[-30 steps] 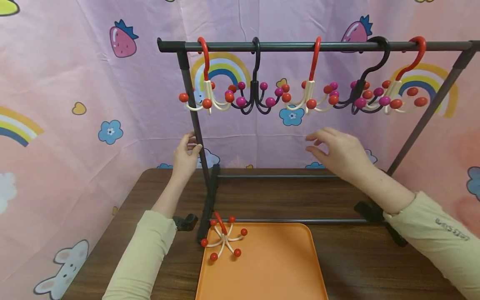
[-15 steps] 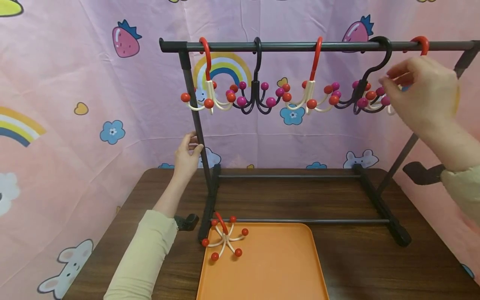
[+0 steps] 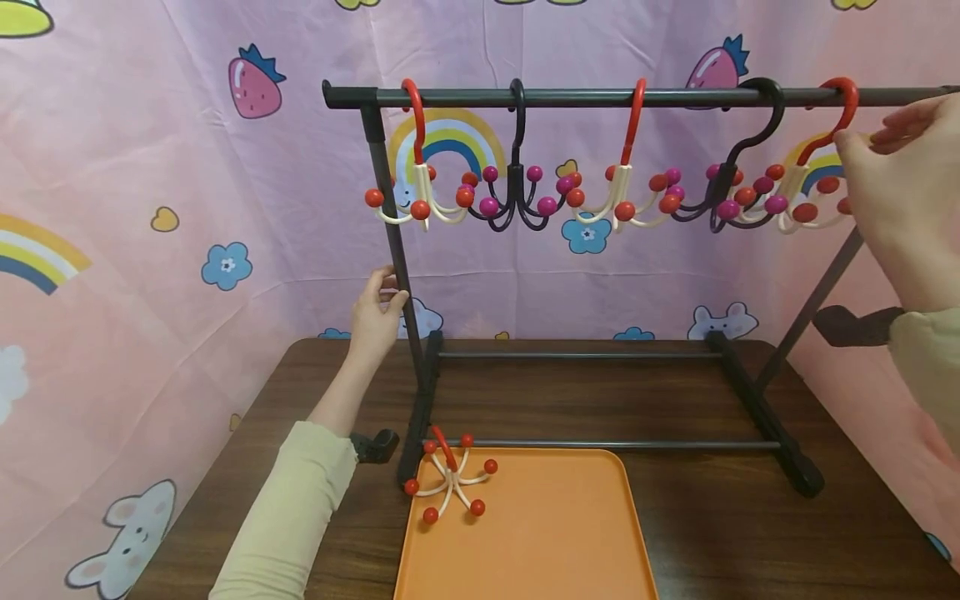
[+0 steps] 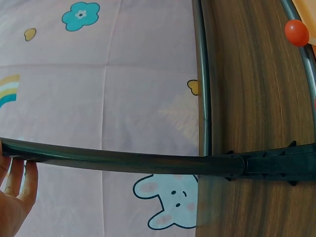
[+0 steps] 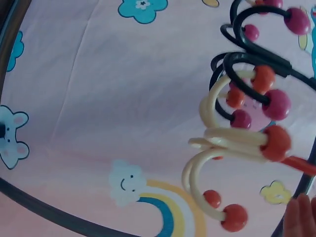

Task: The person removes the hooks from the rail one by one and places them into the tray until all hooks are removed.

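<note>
My left hand (image 3: 375, 321) holds the left post (image 3: 397, 250) of a dark metal clothes rack, thumb in front and fingers behind; in the left wrist view its fingers (image 4: 30, 180) touch the post's side. My right hand (image 3: 907, 200) is raised at the rack's right end, beside the red hook of a cream hanger (image 3: 791, 187) with red balls; whether they touch is unclear. Its fingers (image 5: 298, 217) look fairly straight in the right wrist view and hold nothing visible. More multi-armed hangers hang on the top rail (image 3: 577, 97), including a black one (image 3: 515, 187) with magenta balls.
An orange tray (image 3: 555, 533) lies on the brown wooden table (image 3: 750, 533). One cream, red-hooked hanger (image 3: 452, 477) sits at its back left corner. The rack's base bars (image 3: 600, 444) cross behind the tray. A patterned pink curtain (image 3: 300, 167) surrounds the table.
My right hand has moved up and right from the middle of the rack to its right end. My left hand stays on the post, and the hangers keep nearly the same places.
</note>
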Motion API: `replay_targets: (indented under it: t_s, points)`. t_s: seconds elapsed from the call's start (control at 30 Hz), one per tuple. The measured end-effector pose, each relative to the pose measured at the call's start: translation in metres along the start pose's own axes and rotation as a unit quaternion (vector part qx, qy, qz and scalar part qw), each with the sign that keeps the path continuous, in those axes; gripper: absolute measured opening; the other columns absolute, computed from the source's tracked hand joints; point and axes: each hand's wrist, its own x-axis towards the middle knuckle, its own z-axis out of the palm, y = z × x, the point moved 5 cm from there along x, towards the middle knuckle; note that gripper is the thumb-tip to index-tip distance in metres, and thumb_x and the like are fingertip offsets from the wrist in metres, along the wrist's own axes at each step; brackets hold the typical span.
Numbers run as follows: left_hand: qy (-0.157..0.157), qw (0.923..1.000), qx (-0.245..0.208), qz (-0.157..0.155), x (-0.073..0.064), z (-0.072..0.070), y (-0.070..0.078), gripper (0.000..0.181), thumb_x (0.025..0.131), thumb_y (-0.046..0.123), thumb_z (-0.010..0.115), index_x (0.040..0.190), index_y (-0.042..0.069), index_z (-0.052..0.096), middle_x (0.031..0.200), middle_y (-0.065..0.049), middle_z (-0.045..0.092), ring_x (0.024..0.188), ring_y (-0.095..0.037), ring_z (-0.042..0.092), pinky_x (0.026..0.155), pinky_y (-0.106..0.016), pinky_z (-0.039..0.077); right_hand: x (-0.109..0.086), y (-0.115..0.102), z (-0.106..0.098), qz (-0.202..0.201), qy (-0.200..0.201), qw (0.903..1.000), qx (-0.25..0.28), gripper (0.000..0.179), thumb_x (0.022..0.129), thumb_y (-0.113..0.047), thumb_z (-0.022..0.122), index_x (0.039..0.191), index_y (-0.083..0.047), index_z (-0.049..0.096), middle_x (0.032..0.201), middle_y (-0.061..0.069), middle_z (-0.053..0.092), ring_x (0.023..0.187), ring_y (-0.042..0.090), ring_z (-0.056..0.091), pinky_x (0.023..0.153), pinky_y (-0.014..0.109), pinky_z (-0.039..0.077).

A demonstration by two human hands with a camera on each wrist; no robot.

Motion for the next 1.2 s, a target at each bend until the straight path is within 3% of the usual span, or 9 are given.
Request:
replay_targets:
  t_s: [0.23, 0.33, 0.47, 0.6, 0.7, 0.93, 1.0, 1.07, 1.2]
  points:
    - [0.007, 0.9999, -0.009, 0.004, 0.001, -0.002, 0.0, 0.037, 0.091, 0.007, 0.053, 0.126, 0.011, 0.047, 0.113, -0.014, 0.056, 0.1, -0.028, 0.059, 0.086, -0.041, 0.05, 0.009, 0.01, 0.01, 0.052, -0.048, 0.9967, 0.04, 0.044, 0.085, -0.038, 0.056, 0.123, -0.032, 0.034, 0.106, -0.022, 0.039, 0.09, -0.008, 0.044, 0.055, 0.0, 0.039]
    - [0.01, 0.9999, -0.009, 0.001, 0.001, -0.002, -0.001, 0.037, 0.09, 0.006, 0.054, 0.126, 0.011, 0.048, 0.112, -0.014, 0.056, 0.1, -0.027, 0.059, 0.084, -0.039, 0.051, 0.01, 0.013, 0.018, 0.069, -0.087, 0.9935, 0.027, 0.051, 0.085, -0.038, 0.056, 0.13, -0.031, 0.032, 0.118, -0.017, 0.042, 0.104, 0.0, 0.05, 0.07, 0.01, 0.048]
    - [0.012, 0.9999, -0.005, 0.003, -0.001, -0.002, -0.001, 0.036, 0.09, 0.008, 0.054, 0.126, 0.01, 0.048, 0.112, -0.014, 0.057, 0.1, -0.027, 0.059, 0.084, -0.039, 0.051, 0.009, 0.015, 0.027, 0.083, -0.118, 0.9888, -0.04, 0.059, 0.084, -0.046, 0.054, 0.136, -0.029, 0.031, 0.137, -0.006, 0.043, 0.125, 0.009, 0.043, 0.093, 0.022, 0.043]
    - [0.008, 1.0, 0.002, 0.005, -0.004, -0.001, -0.004, 0.036, 0.091, 0.008, 0.053, 0.127, 0.01, 0.047, 0.113, -0.015, 0.056, 0.101, -0.028, 0.059, 0.085, -0.04, 0.05, 0.007, 0.016, 0.033, 0.075, -0.134, 0.985, -0.079, 0.055, 0.084, -0.049, 0.052, 0.132, -0.029, 0.035, 0.141, 0.002, 0.041, 0.125, 0.02, 0.044, 0.082, 0.022, 0.048]
    - [0.004, 1.0, 0.0, 0.0, -0.007, 0.001, -0.007, 0.036, 0.091, 0.008, 0.054, 0.126, 0.009, 0.047, 0.113, -0.015, 0.056, 0.101, -0.028, 0.059, 0.086, -0.04, 0.05, 0.006, 0.019, 0.038, 0.073, -0.14, 0.9853, -0.066, 0.047, 0.085, -0.045, 0.053, 0.127, -0.028, 0.037, 0.14, 0.006, 0.042, 0.124, 0.024, 0.045, 0.062, 0.014, 0.05]
    - [0.001, 1.0, 0.004, -0.002, -0.007, 0.004, -0.007, 0.036, 0.091, 0.011, 0.054, 0.127, 0.01, 0.046, 0.114, -0.014, 0.056, 0.103, -0.028, 0.058, 0.087, -0.04, 0.05, 0.008, 0.022, 0.041, 0.07, -0.151, 0.9833, -0.074, 0.046, 0.087, -0.041, 0.053, 0.127, -0.025, 0.036, 0.138, 0.011, 0.044, 0.118, 0.026, 0.05, 0.066, 0.019, 0.052]
    - [-0.002, 1.0, 0.005, -0.001, -0.007, 0.004, -0.007, 0.037, 0.091, 0.011, 0.054, 0.127, 0.01, 0.046, 0.114, -0.014, 0.056, 0.103, -0.028, 0.058, 0.087, -0.04, 0.05, 0.009, 0.02, 0.041, 0.06, -0.147, 0.9835, -0.086, 0.046, 0.087, -0.038, 0.052, 0.127, -0.022, 0.037, 0.135, 0.014, 0.045, 0.111, 0.027, 0.053, 0.053, 0.012, 0.048]
    - [-0.004, 1.0, 0.004, -0.001, -0.007, 0.004, -0.006, 0.037, 0.091, 0.01, 0.054, 0.127, 0.009, 0.046, 0.114, -0.014, 0.055, 0.103, -0.028, 0.058, 0.086, -0.04, 0.05, 0.01, 0.017, 0.04, 0.054, -0.141, 0.9838, -0.097, 0.045, 0.088, -0.037, 0.052, 0.128, -0.019, 0.038, 0.133, 0.016, 0.046, 0.107, 0.028, 0.052, 0.043, 0.004, 0.036]
    - [-0.002, 1.0, 0.001, 0.001, -0.006, 0.004, -0.006, 0.036, 0.091, 0.01, 0.054, 0.126, 0.009, 0.047, 0.114, -0.014, 0.056, 0.102, -0.028, 0.059, 0.086, -0.04, 0.05, 0.011, 0.011, 0.034, 0.049, -0.122, 0.9841, -0.119, 0.049, 0.09, -0.035, 0.049, 0.134, -0.018, 0.037, 0.136, 0.013, 0.045, 0.112, 0.028, 0.05, 0.05, 0.009, 0.044]
